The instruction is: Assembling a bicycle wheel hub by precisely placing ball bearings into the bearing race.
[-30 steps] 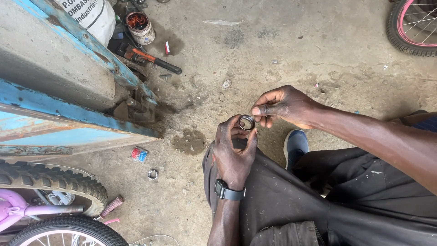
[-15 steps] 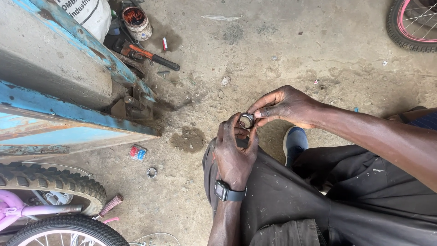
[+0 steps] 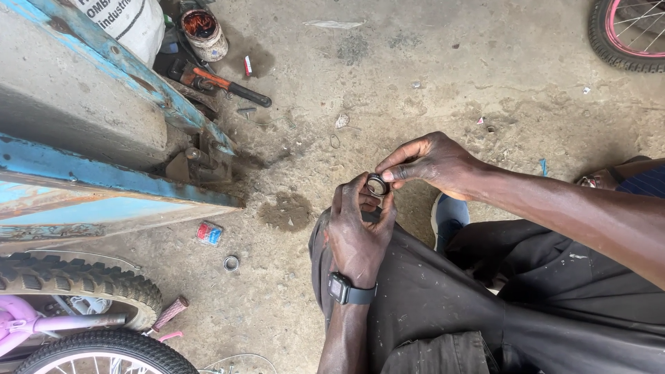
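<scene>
Small dark metal bearing ring above lap, pinched by left hand fingertips; right hand thumb and forefinger grip ring's far edge.

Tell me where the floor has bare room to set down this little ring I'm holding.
Bare concrete lies right of the dark stain, up toward the pink-rimmed wheel. Crowded: the top left around the tin and wrench, and by the bearing near the knobby tyre.

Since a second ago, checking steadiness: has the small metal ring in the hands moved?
No. The small metal ring sits at the same spot relative to the stain on the floor.
</scene>
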